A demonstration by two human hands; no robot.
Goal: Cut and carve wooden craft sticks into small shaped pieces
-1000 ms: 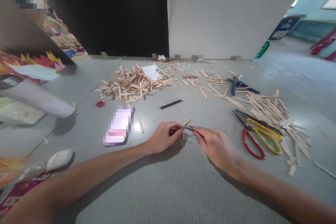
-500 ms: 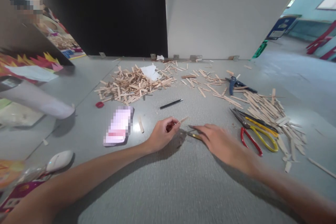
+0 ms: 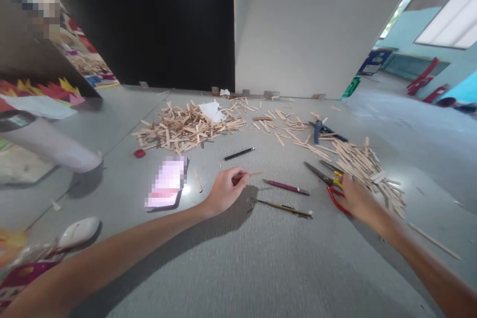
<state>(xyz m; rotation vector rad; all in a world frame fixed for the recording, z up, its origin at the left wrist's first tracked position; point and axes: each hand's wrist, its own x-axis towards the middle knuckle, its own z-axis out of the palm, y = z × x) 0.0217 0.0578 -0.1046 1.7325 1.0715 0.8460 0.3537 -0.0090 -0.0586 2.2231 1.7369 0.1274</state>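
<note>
Our left hand pinches a stick above the table; our right hand is at the scissors, though whether it grips them we cannot tell; we would do well to seat our fingers fully, hold the stick steady, and lift the blades clear of the purple tool nearby.

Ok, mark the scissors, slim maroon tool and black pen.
Scissors [image 3: 325,179]: head view, blades near the pivot.
Slim maroon tool [image 3: 285,187]: head view, middle of its body.
Black pen [image 3: 239,154]: head view, middle of its barrel.
</note>
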